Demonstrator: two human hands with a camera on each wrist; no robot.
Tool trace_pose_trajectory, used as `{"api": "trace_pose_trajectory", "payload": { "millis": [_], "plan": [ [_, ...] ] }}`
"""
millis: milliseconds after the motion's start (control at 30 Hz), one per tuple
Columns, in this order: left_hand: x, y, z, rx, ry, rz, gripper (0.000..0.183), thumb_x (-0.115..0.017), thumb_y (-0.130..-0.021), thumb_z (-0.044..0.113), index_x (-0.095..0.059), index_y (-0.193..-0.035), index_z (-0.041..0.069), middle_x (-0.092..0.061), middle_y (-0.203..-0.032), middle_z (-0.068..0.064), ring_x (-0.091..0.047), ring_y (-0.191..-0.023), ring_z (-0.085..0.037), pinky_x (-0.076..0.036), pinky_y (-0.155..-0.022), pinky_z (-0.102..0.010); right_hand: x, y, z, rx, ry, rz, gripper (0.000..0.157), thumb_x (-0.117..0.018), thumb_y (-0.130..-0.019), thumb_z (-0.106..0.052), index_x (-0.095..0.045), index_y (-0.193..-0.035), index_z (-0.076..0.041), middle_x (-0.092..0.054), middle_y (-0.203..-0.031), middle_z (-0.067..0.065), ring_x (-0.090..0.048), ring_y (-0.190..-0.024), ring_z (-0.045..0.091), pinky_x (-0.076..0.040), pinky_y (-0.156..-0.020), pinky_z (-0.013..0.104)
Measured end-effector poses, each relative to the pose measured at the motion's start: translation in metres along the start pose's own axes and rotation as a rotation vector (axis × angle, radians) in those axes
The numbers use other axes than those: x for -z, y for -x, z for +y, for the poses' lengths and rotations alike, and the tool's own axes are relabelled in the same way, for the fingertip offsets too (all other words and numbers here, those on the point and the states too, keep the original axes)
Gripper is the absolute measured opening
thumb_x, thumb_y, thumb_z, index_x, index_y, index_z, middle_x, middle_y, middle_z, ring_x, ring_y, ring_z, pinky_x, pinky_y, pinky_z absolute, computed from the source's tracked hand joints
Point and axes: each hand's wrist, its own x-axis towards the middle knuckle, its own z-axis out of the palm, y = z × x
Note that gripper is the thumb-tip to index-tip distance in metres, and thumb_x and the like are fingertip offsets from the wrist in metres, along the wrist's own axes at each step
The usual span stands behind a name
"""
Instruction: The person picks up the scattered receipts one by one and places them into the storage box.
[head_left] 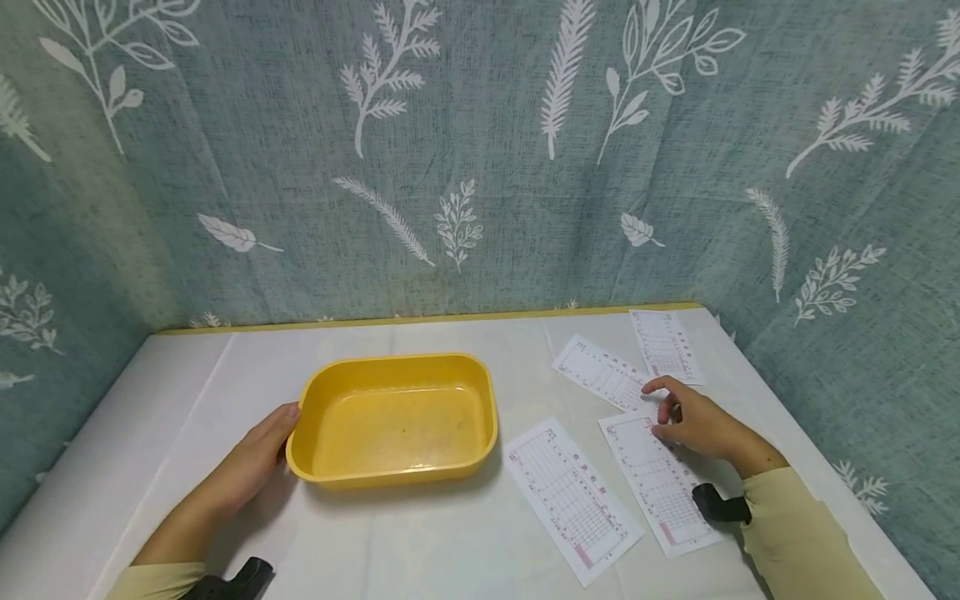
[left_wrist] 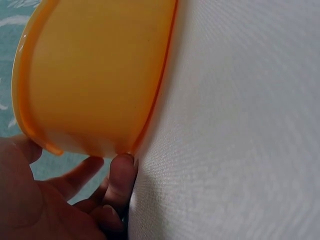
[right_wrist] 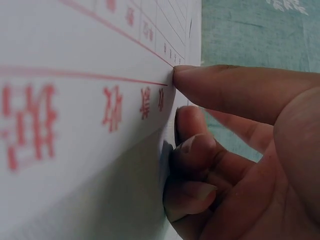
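My left hand (head_left: 255,458) holds the left end of a yellow plastic basin (head_left: 390,425). In the left wrist view its thumb (left_wrist: 27,149) is at the rim and the fingertips (left_wrist: 122,170) meet the lower side wall. My right hand (head_left: 701,421) is at the top end of a printed paper receipt slip (head_left: 660,483). The thumb (right_wrist: 200,85) touches this slip in the right wrist view, with the other fingers bent beside its edge. In the head view the index fingertip reaches the lower end of another slip (head_left: 600,367).
Two more slips lie on the white table cover (head_left: 435,542): one nearer the basin (head_left: 573,500), one at the back right (head_left: 666,343). Green-blue curtains (head_left: 495,208) with white leaf prints enclose the back and sides. A black strap piece sits on each wrist.
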Motion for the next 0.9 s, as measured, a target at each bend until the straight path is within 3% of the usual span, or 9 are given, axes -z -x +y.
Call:
{"api": "trace_pose_trajectory", "payload": {
  "millis": [100, 300, 433, 533, 633, 700, 800, 900],
  "plan": [
    [0.0002, 0.0007, 0.0012, 0.012, 0.0, -0.01, 0.068, -0.016, -0.11, 0.045, -0.025, -0.153, -0.006, -0.035, -0.155, -0.028, -0.036, -0.142, -0.043, -0.035, -0.088, -0.001, 0.0006, 0.0007, -0.0003, -0.004, 0.013, 0.002, 0.046, -0.072, -0.087, -0.005, -0.052, -0.129, -0.002, -0.05, -0.084, 0.006, -0.048, -0.073, 0.018, -0.041, -0.058, 0.024],
    [0.0013, -0.0003, 0.0009, 0.018, -0.011, -0.014, 0.068, -0.016, -0.11, 0.045, -0.023, -0.154, -0.006, -0.032, -0.157, -0.029, -0.033, -0.144, -0.045, -0.036, -0.09, -0.002, 0.0008, 0.0027, -0.0014, -0.041, 0.032, 0.013, 0.038, -0.073, -0.088, -0.008, -0.056, -0.121, -0.003, -0.049, -0.082, 0.005, -0.048, -0.072, 0.018, -0.04, -0.057, 0.025],
    [0.0008, -0.001, 0.0, 0.021, -0.028, -0.022, 0.07, -0.015, -0.109, 0.047, -0.022, -0.154, -0.006, -0.031, -0.157, -0.029, -0.034, -0.143, -0.045, -0.044, -0.103, -0.016, 0.0015, 0.0034, -0.0012, -0.04, 0.033, 0.012, 0.039, -0.074, -0.088, -0.009, -0.056, -0.122, -0.002, -0.05, -0.082, 0.005, -0.048, -0.072, 0.018, -0.04, -0.058, 0.026],
    [0.001, -0.0015, 0.0007, 0.016, -0.019, -0.022, 0.071, -0.016, -0.109, 0.048, -0.023, -0.154, -0.006, -0.031, -0.157, -0.029, -0.032, -0.144, -0.045, -0.042, -0.102, -0.012, 0.0026, 0.0027, 0.0007, -0.027, 0.034, 0.009, 0.037, -0.074, -0.088, -0.009, -0.057, -0.12, -0.001, -0.05, -0.082, 0.005, -0.048, -0.072, 0.017, -0.04, -0.058, 0.026],
    [0.0021, -0.0028, 0.0008, 0.019, -0.008, -0.023, 0.071, -0.016, -0.109, 0.049, -0.023, -0.154, -0.005, -0.03, -0.158, -0.028, -0.03, -0.144, -0.044, -0.034, -0.088, 0.0, 0.004, 0.0007, 0.002, -0.035, 0.029, 0.005, 0.036, -0.074, -0.088, -0.01, -0.057, -0.119, -0.002, -0.05, -0.083, 0.005, -0.048, -0.074, 0.018, -0.04, -0.059, 0.026],
    [0.0022, -0.003, 0.0007, 0.02, -0.004, -0.025, 0.071, -0.016, -0.109, 0.049, -0.023, -0.154, -0.005, -0.03, -0.158, -0.028, -0.031, -0.144, -0.044, -0.033, -0.086, 0.001, 0.0042, -0.0002, 0.002, -0.04, 0.019, 0.003, 0.035, -0.074, -0.088, -0.01, -0.058, -0.118, -0.003, -0.05, -0.084, 0.005, -0.048, -0.075, 0.018, -0.04, -0.06, 0.026],
    [0.0016, -0.0028, -0.001, 0.023, -0.02, -0.025, 0.07, -0.016, -0.109, 0.048, -0.024, -0.154, -0.004, -0.033, -0.157, -0.028, -0.041, -0.14, -0.029, -0.034, -0.086, 0.0, 0.0037, -0.0002, 0.0025, -0.044, 0.009, -0.003, 0.033, -0.074, -0.088, -0.011, -0.058, -0.116, -0.004, -0.049, -0.084, 0.005, -0.048, -0.075, 0.018, -0.04, -0.06, 0.027],
    [0.0002, -0.0039, -0.0006, -0.005, -0.029, -0.011, 0.067, -0.017, -0.11, 0.046, -0.028, -0.153, -0.003, -0.038, -0.153, -0.026, -0.044, -0.125, 0.004, -0.035, -0.087, 0.0, 0.0035, 0.0011, 0.0045, -0.041, 0.0, 0.003, 0.031, -0.074, -0.088, -0.011, -0.058, -0.114, -0.004, -0.049, -0.083, 0.004, -0.047, -0.074, 0.017, -0.04, -0.059, 0.026]
  ]
}}
